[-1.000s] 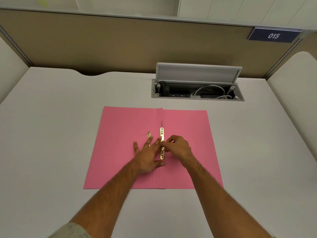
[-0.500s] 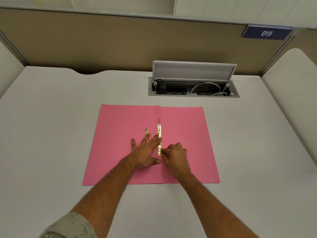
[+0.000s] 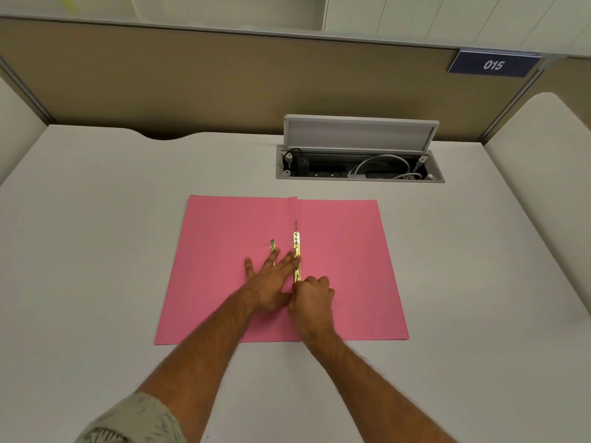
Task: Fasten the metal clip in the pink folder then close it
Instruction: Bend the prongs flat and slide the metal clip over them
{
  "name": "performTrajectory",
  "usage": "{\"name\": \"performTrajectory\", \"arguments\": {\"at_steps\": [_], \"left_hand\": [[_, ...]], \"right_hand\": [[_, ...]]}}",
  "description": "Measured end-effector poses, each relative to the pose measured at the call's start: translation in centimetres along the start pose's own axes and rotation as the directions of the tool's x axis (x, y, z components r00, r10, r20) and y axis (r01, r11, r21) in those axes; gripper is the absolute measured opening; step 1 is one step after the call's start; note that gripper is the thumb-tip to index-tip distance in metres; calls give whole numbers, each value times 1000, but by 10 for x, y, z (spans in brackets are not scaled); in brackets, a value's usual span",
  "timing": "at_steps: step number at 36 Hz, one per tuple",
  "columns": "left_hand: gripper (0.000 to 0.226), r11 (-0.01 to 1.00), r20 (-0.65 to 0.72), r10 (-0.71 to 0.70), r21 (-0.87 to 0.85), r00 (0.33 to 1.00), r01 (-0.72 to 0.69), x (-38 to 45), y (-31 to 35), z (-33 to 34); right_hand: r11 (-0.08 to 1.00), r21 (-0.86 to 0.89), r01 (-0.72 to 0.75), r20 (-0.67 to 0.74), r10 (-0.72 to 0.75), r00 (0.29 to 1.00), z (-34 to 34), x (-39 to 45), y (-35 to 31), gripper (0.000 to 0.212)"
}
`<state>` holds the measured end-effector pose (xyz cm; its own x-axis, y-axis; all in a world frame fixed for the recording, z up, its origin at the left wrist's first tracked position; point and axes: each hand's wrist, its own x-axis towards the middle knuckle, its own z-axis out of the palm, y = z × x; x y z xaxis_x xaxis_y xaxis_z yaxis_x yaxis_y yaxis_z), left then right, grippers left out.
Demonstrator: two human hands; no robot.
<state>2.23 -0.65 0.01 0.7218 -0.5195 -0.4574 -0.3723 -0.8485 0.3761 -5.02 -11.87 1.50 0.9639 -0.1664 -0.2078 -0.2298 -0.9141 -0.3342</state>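
Observation:
The pink folder (image 3: 345, 266) lies open and flat on the white desk. A gold metal clip bar (image 3: 297, 247) runs along its centre fold. A second small gold piece (image 3: 272, 246) lies just left of it. My left hand (image 3: 271, 282) rests flat on the left leaf, fingers spread, with fingertips touching the bar and the small piece. My right hand (image 3: 311, 300) is curled at the bar's near end, fingertips pinched there; the exact hold is hidden.
An open cable box (image 3: 359, 164) with its lid raised and wires inside sits in the desk behind the folder. A tan partition with a "015" sign (image 3: 494, 63) stands at the back. White side panels flank the desk.
My right hand has slid from the middle of the clip bar toward me to its near end. My left hand stays flat on the folder.

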Motion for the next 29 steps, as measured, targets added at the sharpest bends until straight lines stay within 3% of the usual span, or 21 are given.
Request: {"name": "performTrajectory", "arguments": {"at_steps": [12,19,24,27,29], "left_hand": [[102,1000,-1,11,3,1000,-11,2,-3,1],[101,1000,-8,17,-15,1000,-17,0,-3,0],[103,997,-29,-2,-83,1000,-1,-1,-1,0],[101,989,-25,-34,-145,999,30,-2,3,-9],[95,982,-29,-63,-182,998,57,-3,5,-15]], "right_hand": [[991,-99,90,-6,-91,996,-7,-3,22,27],[990,131,-44,3,44,999,-10,1,32,31],[953,303,-32,111,-2,994,-13,7,49,72],[960,277,44,197,-101,975,-15,7,60,103],[971,211,113,227,-162,960,-16,8,65,112]]}}
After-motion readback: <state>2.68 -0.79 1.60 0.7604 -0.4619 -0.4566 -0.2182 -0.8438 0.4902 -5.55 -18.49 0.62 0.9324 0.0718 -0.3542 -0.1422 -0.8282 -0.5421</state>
